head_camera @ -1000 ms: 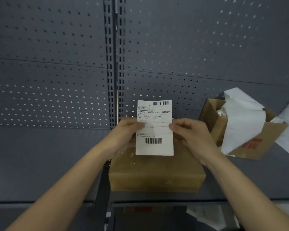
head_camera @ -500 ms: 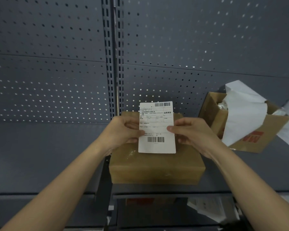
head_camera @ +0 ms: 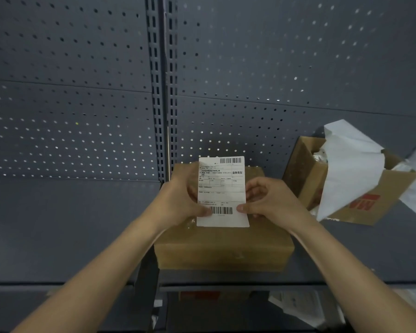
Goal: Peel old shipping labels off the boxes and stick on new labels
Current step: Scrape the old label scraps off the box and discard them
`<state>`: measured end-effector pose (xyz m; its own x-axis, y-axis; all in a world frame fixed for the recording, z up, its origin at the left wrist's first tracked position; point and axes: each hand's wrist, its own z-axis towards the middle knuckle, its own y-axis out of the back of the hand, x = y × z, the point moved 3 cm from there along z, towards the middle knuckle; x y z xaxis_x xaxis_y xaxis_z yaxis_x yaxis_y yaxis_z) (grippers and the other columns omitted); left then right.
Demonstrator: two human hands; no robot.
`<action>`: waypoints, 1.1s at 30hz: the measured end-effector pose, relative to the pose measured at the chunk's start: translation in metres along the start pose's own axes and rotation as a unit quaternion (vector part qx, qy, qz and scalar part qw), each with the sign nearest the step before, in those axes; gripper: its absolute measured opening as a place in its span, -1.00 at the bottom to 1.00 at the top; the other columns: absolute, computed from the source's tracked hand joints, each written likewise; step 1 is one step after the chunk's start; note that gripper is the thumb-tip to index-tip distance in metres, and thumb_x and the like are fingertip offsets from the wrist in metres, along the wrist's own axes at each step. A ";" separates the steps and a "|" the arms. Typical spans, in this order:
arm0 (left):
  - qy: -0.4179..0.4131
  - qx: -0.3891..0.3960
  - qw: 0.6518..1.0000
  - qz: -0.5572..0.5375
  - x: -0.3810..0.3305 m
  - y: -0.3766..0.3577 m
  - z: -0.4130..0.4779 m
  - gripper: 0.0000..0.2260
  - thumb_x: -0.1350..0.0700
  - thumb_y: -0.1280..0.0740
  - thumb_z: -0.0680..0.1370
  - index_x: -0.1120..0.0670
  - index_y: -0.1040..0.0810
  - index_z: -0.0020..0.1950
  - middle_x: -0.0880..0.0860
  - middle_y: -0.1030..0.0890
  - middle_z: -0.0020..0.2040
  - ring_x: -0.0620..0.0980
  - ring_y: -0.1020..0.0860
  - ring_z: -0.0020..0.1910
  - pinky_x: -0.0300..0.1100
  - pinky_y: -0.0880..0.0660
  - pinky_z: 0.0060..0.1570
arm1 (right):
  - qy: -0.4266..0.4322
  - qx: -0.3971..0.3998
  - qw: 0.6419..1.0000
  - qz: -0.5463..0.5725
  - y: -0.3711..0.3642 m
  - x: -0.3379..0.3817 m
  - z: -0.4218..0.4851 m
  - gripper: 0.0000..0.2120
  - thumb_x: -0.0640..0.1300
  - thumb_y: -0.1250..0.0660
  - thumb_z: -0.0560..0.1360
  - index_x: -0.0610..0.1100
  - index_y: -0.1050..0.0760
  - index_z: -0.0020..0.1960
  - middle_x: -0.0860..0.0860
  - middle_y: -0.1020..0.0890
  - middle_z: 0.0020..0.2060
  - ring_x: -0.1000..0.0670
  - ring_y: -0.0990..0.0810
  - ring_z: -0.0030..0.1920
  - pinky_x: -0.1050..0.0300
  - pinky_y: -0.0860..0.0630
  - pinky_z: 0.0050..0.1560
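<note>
Across the left of the frame a grey shelf [head_camera: 58, 224] runs below a perforated grey back panel [head_camera: 70, 92], with a slotted upright post [head_camera: 157, 92] just left of centre. The left hand [head_camera: 178, 203] comes in from the lower left. It pinches the left edge of a white shipping label [head_camera: 222, 188], its thumb lying on the printed face beside the lower barcode and its fingers curled behind the sheet.

The label stands in the middle of the frame, printed side toward the camera, over the top of a closed brown box [head_camera: 223, 248] that sits on the shelf. Whether its lower edge touches the box cannot be told. The right hand [head_camera: 271, 203] pinches the right edge in the same way, thumb in front and fingers curled behind.

At the right of the frame, apart from the closed box, an open carton [head_camera: 365, 205] with red print sits tilted. White paper [head_camera: 346, 171] spills out of it.
</note>
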<state>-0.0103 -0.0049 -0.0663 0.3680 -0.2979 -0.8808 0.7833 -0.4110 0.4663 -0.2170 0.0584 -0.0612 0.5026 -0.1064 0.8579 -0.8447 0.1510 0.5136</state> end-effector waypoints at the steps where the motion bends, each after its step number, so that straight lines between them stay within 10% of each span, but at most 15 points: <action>1: -0.003 0.001 1.000 -0.001 0.000 -0.001 -0.001 -0.09 0.29 -0.62 0.30 -0.35 -0.21 0.37 -0.09 -0.68 -0.21 -0.22 -0.65 -0.21 -0.38 -0.56 -0.28 | 0.001 -0.002 1.000 -0.001 -0.001 -0.001 0.000 -0.68 -0.31 -0.59 0.31 -0.12 -0.58 -0.01 -0.01 -0.70 -0.15 0.10 -0.67 -0.28 0.25 -0.57 -0.32; 12: -0.059 -0.021 0.998 0.032 0.005 -0.002 -0.006 -0.06 0.23 -0.61 0.34 -0.33 -0.17 0.48 -0.10 -0.61 -0.13 -0.26 -0.60 -0.14 -0.44 -0.51 -0.21 | 0.049 -0.070 0.976 -0.200 -0.012 -0.002 -0.014 -0.61 -0.04 -0.52 0.42 0.07 -0.48 0.19 0.21 -0.57 -0.05 0.22 -0.57 -0.05 0.45 -0.40 -0.19; 17: -0.088 -0.080 0.987 0.104 0.013 -0.005 -0.012 -0.19 0.09 -0.58 0.38 -0.33 -0.21 0.45 -0.20 -0.41 0.18 -0.20 -0.42 0.16 -0.25 -0.44 0.16 | 0.024 -0.084 0.973 -0.213 -0.014 -0.004 -0.019 -0.02 0.03 -0.48 0.45 -0.02 0.12 0.61 -0.01 -0.40 0.35 -0.04 -0.46 0.31 0.13 -0.41 0.29; 25: -0.130 -0.087 0.945 0.286 0.022 -0.016 -0.025 -0.55 -0.27 -0.29 0.46 -0.05 -0.54 0.24 -0.13 -0.48 0.16 -0.10 -0.35 0.19 -0.14 -0.44 0.18 | 0.048 -0.064 0.964 -0.252 -0.033 0.005 -0.032 -0.48 0.30 -0.44 0.36 0.10 -0.34 0.17 0.14 -0.41 0.09 0.07 -0.39 0.17 0.13 -0.45 0.09; 33: -0.055 0.006 0.953 0.297 0.027 -0.005 -0.021 -0.57 -0.34 -0.22 0.49 -0.17 -0.41 0.27 -0.23 -0.33 0.18 -0.14 -0.21 0.16 -0.12 -0.38 0.20 | 0.028 -0.045 0.979 -0.195 -0.015 -0.003 -0.028 -0.73 0.08 -0.54 0.36 0.06 -0.48 -0.11 0.17 -0.54 -0.16 0.17 -0.49 -0.13 0.34 -0.34 -0.25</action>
<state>0.0062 0.0076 -0.0947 0.6898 -0.5690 -0.4477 0.4475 -0.1510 0.8814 -0.2005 0.0843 -0.0707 0.7947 -0.1191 0.5952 -0.5688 0.1964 0.7987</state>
